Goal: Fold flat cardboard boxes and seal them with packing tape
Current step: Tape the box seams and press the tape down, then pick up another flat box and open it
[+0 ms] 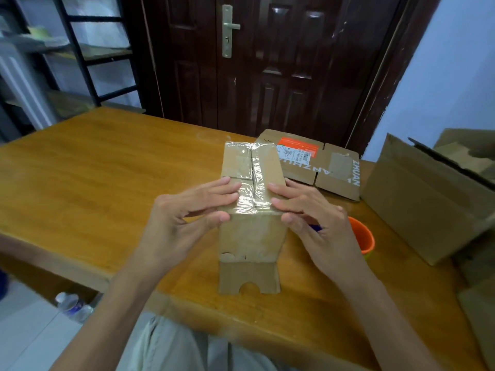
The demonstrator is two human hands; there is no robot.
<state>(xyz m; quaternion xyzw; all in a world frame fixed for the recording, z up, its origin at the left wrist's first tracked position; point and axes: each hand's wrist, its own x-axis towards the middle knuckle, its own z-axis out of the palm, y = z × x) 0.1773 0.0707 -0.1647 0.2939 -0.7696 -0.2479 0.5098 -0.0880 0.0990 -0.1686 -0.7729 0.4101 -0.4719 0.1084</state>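
Both hands are pressing on folded box (251, 204) standing mid-table (93, 170): left hand (176, 223) laying straight fingers on the clear tape (253, 183) over the top seam, thumb on front face; right hand (316, 226) doing the same from the other side. Bottom flap is hanging open toward the table edge. Right hand is hiding most of an orange cup (363, 236). Flat box (321, 167) is lying behind, big carton (423, 199) cut off at right.

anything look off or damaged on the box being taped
The clear tape along the small box's top seam is wrinkled and bunched, not smooth. The bottom flap hangs open with a notch in its edge. Both hands press the tape's sides.
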